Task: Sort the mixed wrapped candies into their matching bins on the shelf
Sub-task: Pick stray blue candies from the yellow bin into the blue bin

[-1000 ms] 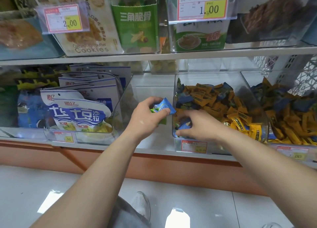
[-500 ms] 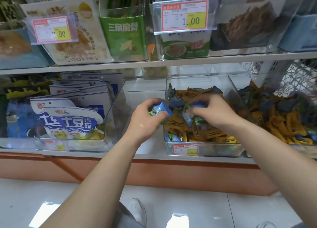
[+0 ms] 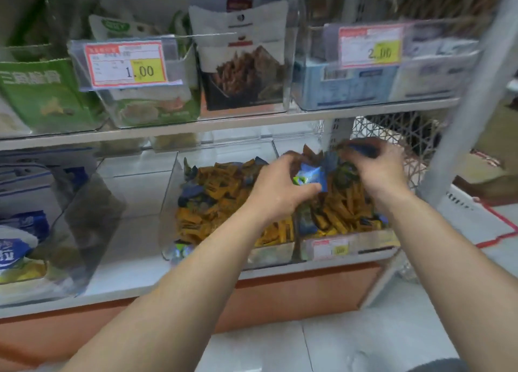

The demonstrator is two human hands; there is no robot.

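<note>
1. The lower shelf is white and sits over an orange panel. The floor is pale tile, with a red line at far right.
2. The left bin holds blue-and-white bags.
3. The middle bin and the right bin stand side by side and touch. Both are heaped with yellow candies, with a few dark wrappers mixed in.
4. White shelf surface shows between the left bin and the middle bin.
5. The upper shelf runs just above both hands. It carries snack packs in clear bins, with price tags reading 1.00 and 2.00.
6. A grey post stands just right of the right bin, with white mesh behind it.
7. The left hand is over the seam between the two candy bins. Its thumb and fingers pinch a blue candy above the heap.
8. The right hand is over the far part of the right bin, near the mesh. Its fingers curl round a dark candy, which is blurred.
9. The two hands are near each other but apart.
</note>
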